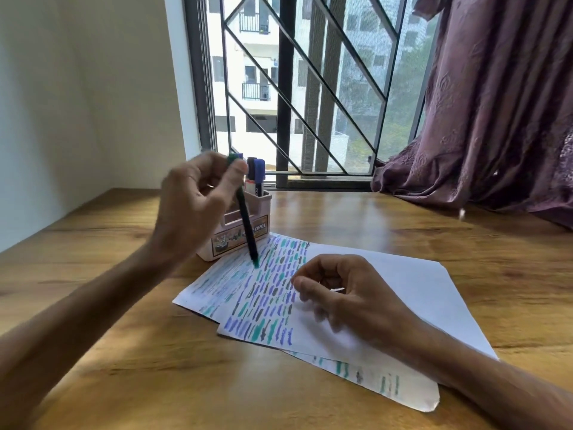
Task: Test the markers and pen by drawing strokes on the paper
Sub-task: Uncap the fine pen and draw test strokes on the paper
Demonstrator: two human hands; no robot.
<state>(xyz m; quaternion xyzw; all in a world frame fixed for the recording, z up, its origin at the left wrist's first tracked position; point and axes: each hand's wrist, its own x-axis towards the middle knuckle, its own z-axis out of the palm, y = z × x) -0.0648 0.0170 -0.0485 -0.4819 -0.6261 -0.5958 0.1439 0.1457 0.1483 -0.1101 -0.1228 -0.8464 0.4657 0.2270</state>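
Observation:
My left hand (pixel 193 197) pinches a dark marker (pixel 246 226) near its top end, green tip pointing down just above the paper (pixel 387 290). The top sheet carries several rows of green, purple and dark strokes on its left half. My right hand (pixel 341 293) rests on that sheet with fingers loosely curled; a small pale glint shows between its fingers, and I cannot tell what it is. Behind the left hand stands a pink holder (pixel 245 240) with blue-capped and dark-capped markers (pixel 257 175) upright in it.
More marked sheets (pixel 387 386) lie under the top one, sticking out at the front and left. All of this sits on a wooden desk (pixel 124 352). A barred window (pixel 294 88) is behind, a purple curtain (pixel 496 103) drapes onto the desk at right, and a white wall closes the left.

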